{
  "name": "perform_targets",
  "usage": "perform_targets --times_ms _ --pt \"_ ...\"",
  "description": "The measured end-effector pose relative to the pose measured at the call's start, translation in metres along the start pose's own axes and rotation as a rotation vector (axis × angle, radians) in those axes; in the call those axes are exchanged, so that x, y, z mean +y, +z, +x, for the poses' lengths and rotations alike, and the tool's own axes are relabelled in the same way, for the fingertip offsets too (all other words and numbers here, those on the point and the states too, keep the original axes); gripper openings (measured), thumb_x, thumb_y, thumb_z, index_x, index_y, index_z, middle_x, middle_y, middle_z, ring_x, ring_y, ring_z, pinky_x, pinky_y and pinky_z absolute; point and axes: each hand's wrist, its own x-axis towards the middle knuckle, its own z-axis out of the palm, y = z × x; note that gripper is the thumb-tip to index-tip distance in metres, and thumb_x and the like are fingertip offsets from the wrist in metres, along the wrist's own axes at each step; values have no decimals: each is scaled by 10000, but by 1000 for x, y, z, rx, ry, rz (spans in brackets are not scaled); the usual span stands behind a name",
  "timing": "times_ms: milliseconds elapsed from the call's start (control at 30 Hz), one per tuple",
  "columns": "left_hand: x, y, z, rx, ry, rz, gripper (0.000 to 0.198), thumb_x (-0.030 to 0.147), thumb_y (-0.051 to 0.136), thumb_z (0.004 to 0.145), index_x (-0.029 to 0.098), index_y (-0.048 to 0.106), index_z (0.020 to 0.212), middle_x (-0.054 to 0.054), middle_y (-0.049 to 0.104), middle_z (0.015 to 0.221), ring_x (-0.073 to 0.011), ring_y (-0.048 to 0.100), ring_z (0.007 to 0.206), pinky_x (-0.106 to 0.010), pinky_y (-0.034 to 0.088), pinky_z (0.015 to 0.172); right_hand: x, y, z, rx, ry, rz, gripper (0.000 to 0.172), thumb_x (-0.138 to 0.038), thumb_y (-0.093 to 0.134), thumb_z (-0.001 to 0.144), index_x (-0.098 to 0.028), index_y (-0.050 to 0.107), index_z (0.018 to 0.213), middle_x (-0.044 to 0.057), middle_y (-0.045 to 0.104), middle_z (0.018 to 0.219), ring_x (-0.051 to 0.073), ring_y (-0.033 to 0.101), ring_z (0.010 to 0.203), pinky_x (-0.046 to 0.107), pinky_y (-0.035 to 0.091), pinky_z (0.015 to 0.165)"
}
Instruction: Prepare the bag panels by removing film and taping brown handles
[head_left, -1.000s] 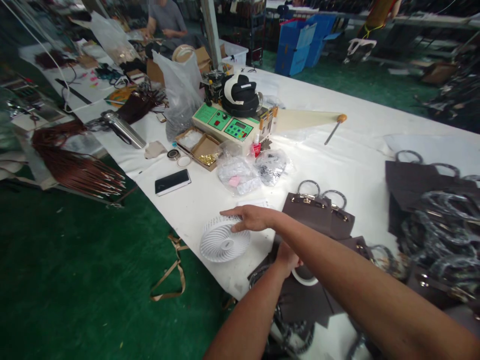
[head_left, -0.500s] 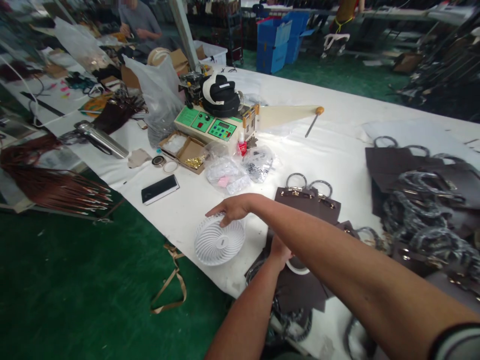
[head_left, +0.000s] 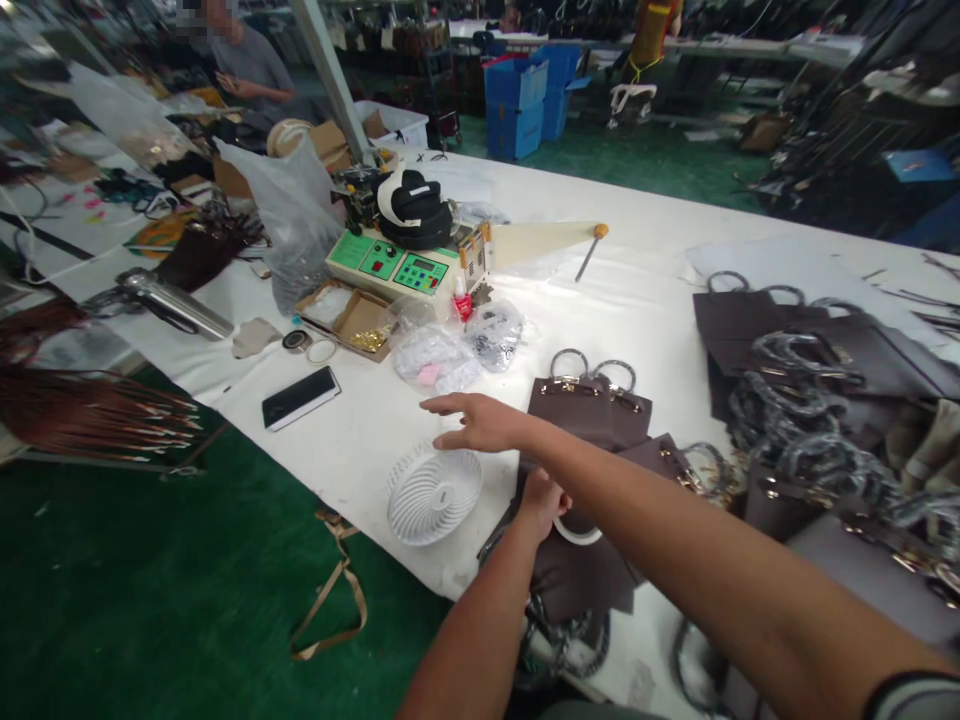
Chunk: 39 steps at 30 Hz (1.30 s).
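Observation:
My right hand [head_left: 480, 424] reaches across with its fingers apart, holding nothing, just above the far rim of a white round plastic basket [head_left: 431, 505] with a swirled slatted pattern. Below that forearm my left hand [head_left: 541, 503] is closed, its fingertips curled over a dark brown bag piece [head_left: 589, 580]. A white ring [head_left: 579, 538], partly covered by my right forearm, lies right against those fingers. What they pinch, if anything, is hidden. Brown handbags [head_left: 566, 400] with ring handles and gold fittings lie just beyond my arms.
More brown bags [head_left: 720, 335] with wrapped handles are piled at the right. A green-panelled machine [head_left: 397, 265], plastic bags of parts [head_left: 435, 355], a small box [head_left: 349, 315] and a phone [head_left: 301, 398] sit farther off. The table's left edge borders a green floor. Another person [head_left: 251, 65] sits at back left.
My right hand has let go of the basket's rim and lifted away, its fingers now stretched out. My left hand stays closed beside the white ring. The view has shifted slightly right.

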Motion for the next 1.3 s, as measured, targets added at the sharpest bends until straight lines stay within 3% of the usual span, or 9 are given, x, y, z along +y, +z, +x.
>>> perform_targets --times_ms 100,167,267,333,533,833,1000,1167,1300 --pt "2 -1 -7 -72 64 -55 350 428 755 683 178 552 821 46 552 624 -58 414 440 -200 201 411 24 -18 -83 409 133 69 346 -326 648 891 -204 711 1208 73 737 1153 209 693 1008 353 539 910" --pt "4 3 -16 -114 91 -89 422 475 762 677 181 566 908 31 600 714 -52 439 456 -189 203 400 47 -25 -141 611 325 13 286 -341 627 879 -195 737 1099 67 755 1067 228 696 951 381 535 897" --pt "4 15 -31 -167 99 -97 452 517 758 714 189 562 955 57 559 631 -53 406 431 -181 210 391 75 -19 -208 632 523 151 302 -406 682 822 -194 743 1028 67 767 937 260 707 864 381 547 804" --pt "4 25 -39 -191 98 -76 448 522 763 739 198 556 969 77 523 575 -54 377 406 -178 210 383 84 -10 -232 574 562 306 296 -445 715 789 -206 752 961 57 765 875 263 709 824 361 544 758" --pt "9 52 -48 -195 142 29 452 568 742 795 204 557 988 89 517 526 -46 324 363 -171 219 367 88 -2 -248 657 622 364 285 -491 695 774 -214 701 705 25 686 670 223 642 658 322 484 633" --pt "6 80 -54 -132 133 135 501 579 748 792 187 549 1032 96 512 486 -62 352 326 -169 249 333 88 -4 -268 828 544 330 223 -378 637 786 -188 711 696 15 673 710 188 611 696 280 449 663" --pt "9 98 -46 -24 113 57 631 469 849 691 194 506 1144 -10 708 840 -77 515 406 -185 326 338 91 -11 -280 912 531 370 194 -336 635 800 -192 695 683 10 663 706 183 605 695 274 445 660" --pt "22 98 -44 -93 67 416 400 477 702 829 118 656 997 13 615 547 -73 440 347 -186 285 359 97 -14 -293 905 551 312 255 -408 646 848 -197 720 726 26 693 772 194 619 744 283 452 682" --pt "30 96 -47 -92 134 549 282 402 660 852 133 674 937 25 594 531 -74 428 357 -191 289 381 100 -20 -303 957 664 204 261 -464 709 817 -208 714 764 13 678 733 186 609 682 288 455 651"
